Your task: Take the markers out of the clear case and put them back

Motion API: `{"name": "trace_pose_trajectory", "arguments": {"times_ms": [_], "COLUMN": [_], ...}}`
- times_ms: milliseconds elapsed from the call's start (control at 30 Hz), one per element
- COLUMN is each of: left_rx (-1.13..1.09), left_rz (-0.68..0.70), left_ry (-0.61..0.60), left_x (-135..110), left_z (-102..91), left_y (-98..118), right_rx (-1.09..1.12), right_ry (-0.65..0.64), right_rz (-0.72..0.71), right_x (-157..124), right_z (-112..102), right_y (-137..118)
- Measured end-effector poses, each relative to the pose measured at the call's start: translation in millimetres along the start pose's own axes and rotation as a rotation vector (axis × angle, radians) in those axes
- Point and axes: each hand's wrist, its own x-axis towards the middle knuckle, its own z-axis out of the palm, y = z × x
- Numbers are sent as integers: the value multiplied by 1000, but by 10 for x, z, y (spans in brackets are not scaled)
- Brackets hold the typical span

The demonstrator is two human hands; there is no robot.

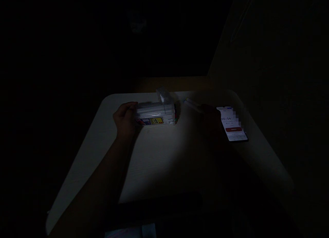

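Note:
A clear plastic case [154, 111] of marker pens lies on its side on the table, its lid [163, 95] flipped up at the right end. Coloured pen ends show at that open end. My left hand [124, 118] is closed around the left end of the case. To the right, my right hand [209, 120] is in deep shadow, with a slim white marker pen [192, 104] reaching out from its fingers toward the case. The pen's tip end looks bluish. Most of the right hand's fingers are too dark to make out.
A pale table [149, 155] with rounded corners lies under both arms. Near its right edge rests a lit phone [232, 125] with a timer on screen. Something pale [131, 231] shows at the bottom edge. The surroundings are very dark.

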Motion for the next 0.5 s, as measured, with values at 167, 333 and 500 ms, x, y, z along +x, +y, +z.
{"name": "trace_pose_trajectory", "arguments": {"times_ms": [167, 333, 500], "left_rx": [-70, -58, -99], "left_rz": [-6, -15, -32], "left_ry": [37, 42, 42], "left_x": [-6, -10, -25], "left_z": [25, 30, 60], "left_y": [30, 50, 106], "right_rx": [113, 351, 426], "right_ry": [115, 9, 4], "right_rz": [-189, -439, -383], "right_x": [-44, -154, -203], "right_z": [-14, 83, 138], "right_y": [-109, -472, -626]}}
